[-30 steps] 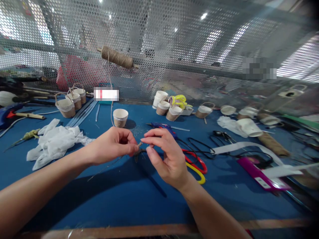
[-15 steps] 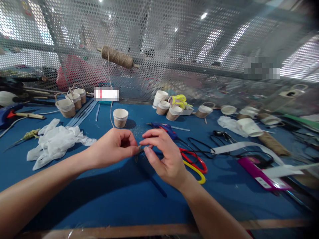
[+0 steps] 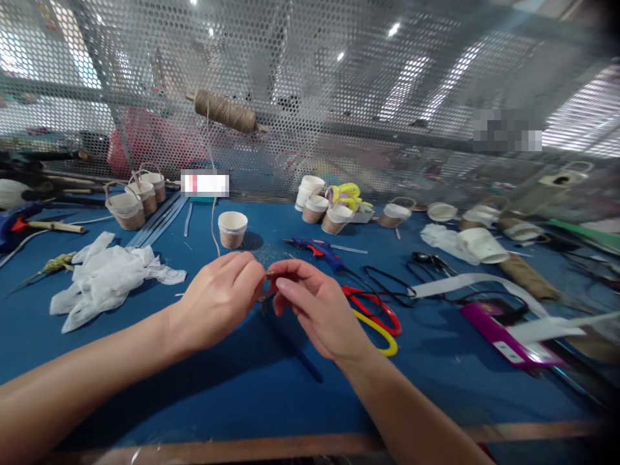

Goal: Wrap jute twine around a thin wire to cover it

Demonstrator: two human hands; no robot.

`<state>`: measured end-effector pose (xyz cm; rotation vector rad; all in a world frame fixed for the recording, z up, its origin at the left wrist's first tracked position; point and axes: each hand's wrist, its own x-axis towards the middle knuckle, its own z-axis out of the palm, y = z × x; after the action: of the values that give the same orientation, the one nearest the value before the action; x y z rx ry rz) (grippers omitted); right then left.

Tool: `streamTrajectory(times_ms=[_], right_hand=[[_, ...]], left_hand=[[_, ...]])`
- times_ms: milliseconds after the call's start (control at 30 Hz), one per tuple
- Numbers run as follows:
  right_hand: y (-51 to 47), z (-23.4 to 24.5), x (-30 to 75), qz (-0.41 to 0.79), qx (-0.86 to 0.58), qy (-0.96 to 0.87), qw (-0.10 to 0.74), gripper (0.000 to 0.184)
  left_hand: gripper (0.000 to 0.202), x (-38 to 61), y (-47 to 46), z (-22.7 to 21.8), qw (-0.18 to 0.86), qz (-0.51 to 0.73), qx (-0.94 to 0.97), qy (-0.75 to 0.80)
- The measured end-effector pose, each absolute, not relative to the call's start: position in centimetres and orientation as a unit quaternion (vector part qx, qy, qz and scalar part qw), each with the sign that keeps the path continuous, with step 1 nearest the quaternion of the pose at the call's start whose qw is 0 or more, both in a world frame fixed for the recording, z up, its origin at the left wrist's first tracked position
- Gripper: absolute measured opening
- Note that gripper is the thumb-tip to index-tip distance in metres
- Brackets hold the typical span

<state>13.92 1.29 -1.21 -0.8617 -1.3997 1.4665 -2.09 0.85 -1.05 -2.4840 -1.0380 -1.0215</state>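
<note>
Fingers (image 3: 249, 279) of the left hand (image 3: 217, 302) pinched the twine (image 3: 212, 219); the right hand (image 3: 317, 309), splayed a second earlier, had curled in, nipping its end too.

The bit (image 3: 269, 275) pinched between left hand (image 3: 217, 300) and right hand (image 3: 317, 307) is too small to identify; twine (image 3: 212, 219) vanishes behind the left hand; the table's (image 3: 232, 387) right edge blurs.

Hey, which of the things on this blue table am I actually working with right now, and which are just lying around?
In use:
- twine, pinched in the grip of left hand and right hand
- spool that the twine runs down from

Lying about:
- cup
- glue gun
- scissors
- plastic
- baskets
</note>
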Motion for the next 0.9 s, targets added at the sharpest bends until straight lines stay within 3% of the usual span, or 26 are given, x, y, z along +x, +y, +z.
streamTrajectory(times_ms=[267,633,767,833,900], right_hand=[[1.6,-0.1,14.2,0.803,-0.250,-0.386,0.378,0.029],[1.3,1.0,14.6,0.794,-0.246,-0.423,0.361,0.044],[1.1,0.3,14.4,0.681,-0.316,-0.550,0.365,0.039],[1.0,-0.4,14.3,0.523,-0.363,-0.674,0.373,0.039],[1.2,-1.1,14.2,0.325,-0.378,-0.770,0.398,0.035]], left_hand=[[0.020,-2.9,1.9,-1.7,0.213,-0.346,-0.836,-0.368],[0.020,-2.9,2.4,-2.3,0.273,-0.314,-0.831,-0.369],[0.020,-2.7,2.4,-2.3,0.250,-0.321,-0.838,-0.363],[0.020,-2.5,2.5,-2.1,0.184,-0.339,-0.840,-0.382],[0.016,-2.4,2.5,-1.8,0.050,-0.367,-0.827,-0.422]])
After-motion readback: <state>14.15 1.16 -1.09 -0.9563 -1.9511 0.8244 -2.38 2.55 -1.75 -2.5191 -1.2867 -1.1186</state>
